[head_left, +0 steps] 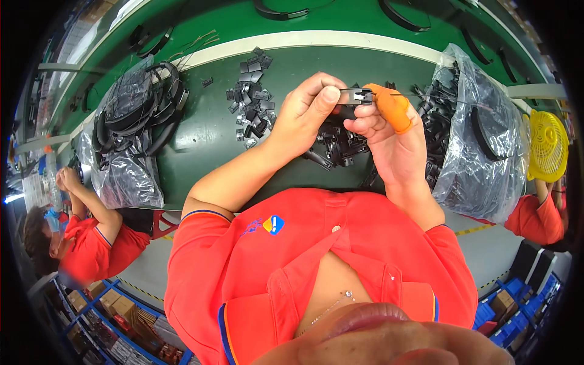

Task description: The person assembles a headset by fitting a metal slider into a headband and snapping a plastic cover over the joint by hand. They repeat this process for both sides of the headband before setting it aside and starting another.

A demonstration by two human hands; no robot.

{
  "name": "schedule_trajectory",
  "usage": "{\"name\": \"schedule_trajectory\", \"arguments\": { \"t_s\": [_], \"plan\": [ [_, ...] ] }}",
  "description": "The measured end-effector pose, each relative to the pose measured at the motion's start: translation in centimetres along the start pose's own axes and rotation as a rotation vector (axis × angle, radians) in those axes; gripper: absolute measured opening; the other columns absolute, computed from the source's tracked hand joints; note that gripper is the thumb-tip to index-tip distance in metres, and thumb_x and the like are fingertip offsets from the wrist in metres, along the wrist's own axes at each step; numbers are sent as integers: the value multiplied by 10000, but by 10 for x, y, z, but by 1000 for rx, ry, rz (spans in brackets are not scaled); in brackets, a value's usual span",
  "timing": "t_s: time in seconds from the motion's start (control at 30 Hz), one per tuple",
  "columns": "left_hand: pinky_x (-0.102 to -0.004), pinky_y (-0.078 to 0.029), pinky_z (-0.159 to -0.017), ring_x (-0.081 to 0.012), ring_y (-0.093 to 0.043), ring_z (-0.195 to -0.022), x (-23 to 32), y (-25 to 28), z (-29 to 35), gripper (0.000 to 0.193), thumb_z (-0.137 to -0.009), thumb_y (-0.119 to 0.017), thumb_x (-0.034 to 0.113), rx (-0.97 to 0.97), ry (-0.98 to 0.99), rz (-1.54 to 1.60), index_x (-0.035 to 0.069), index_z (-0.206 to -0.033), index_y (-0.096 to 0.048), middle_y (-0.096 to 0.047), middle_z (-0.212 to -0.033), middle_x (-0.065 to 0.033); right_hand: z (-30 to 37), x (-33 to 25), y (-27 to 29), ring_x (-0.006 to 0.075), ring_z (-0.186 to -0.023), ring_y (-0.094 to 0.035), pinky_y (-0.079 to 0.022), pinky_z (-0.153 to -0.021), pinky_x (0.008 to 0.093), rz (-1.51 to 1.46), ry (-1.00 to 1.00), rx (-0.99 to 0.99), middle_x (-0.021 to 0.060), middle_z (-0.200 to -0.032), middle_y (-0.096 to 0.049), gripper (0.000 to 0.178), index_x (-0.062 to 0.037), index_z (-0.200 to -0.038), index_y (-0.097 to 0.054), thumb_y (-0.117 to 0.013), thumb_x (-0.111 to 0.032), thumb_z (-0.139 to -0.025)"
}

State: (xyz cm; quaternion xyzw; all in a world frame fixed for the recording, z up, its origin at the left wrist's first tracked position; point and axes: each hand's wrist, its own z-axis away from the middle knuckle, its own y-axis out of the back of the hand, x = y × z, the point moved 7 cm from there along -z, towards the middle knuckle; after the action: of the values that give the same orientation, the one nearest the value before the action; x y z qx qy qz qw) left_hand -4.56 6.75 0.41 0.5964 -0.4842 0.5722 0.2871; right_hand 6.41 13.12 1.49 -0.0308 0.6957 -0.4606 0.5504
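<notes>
Both my hands are raised over the green table (201, 146), meeting at a small black headband part (361, 95) with a slotted end. My left hand (307, 112) pinches its left side between thumb and fingers. On the other side my right hand (392, 131), with orange covers on some fingers, grips the slotted end. A thin dark wire (420, 95) sticks out to the right past the orange covers. Loose black plastic parts (337, 146) lie beneath my hands. Left of my left wrist is a scattered pile of small black plastic pieces (252, 100).
Black headbands (143, 109) are heaped on a clear plastic bag (131, 185) at left. Another clear bag (480, 176) with black parts stands at right, near a yellow round grille (547, 146). Headbands (401, 17) lie along the green strip behind a pale rail (292, 39). Co-workers sit at both sides.
</notes>
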Motion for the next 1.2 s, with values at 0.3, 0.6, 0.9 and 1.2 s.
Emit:
{"name": "schedule_trajectory", "arguments": {
  "t_s": [0.3, 0.6, 0.9, 1.2],
  "plan": [
    [-239, -407, -626, -106, -491, -686, 7, -10, 0, 359, -931, -431, 339, -175, -86, -112, 4, -839, -524, -487, -770, -38, -1, 8, 10, 187, -801, -620, -535, -761, 373, -141, -78, -85, 98, -871, -611, 361, 48, -1109, -502, -416, -247, -919],
    [-227, -404, -623, -86, -464, -671, 13, -15, 10, 367, -935, -419, 352, -135, -54, 64, 9, -850, -522, -492, -754, -16, 4, 21, -6, 225, -763, -630, -526, -777, 390, -564, -298, -80, 112, -832, -631, 292, 32, -1046, -533, -424, -206, -917],
    [-209, -384, -617, -67, -435, -663, 3, -21, 11, 364, -934, -416, 368, -123, 60, 198, 26, -856, -515, -484, -749, -3, 4, 20, 0, 258, -775, -617, -513, -773, 370, -330, -66, -128, 91, -845, -623, 326, 25, -1082, -524, -432, -240, -915],
    [-208, -400, -632, -67, -461, -674, 7, -21, 12, 359, -927, -433, 367, -164, 65, 268, 22, -863, -512, -516, -769, -15, 12, 13, -5, 238, -733, -579, -502, -704, 331, -151, -34, -53, 100, -803, -576, 325, 31, -1064, -498, -410, -248, -922]
  ]
}}
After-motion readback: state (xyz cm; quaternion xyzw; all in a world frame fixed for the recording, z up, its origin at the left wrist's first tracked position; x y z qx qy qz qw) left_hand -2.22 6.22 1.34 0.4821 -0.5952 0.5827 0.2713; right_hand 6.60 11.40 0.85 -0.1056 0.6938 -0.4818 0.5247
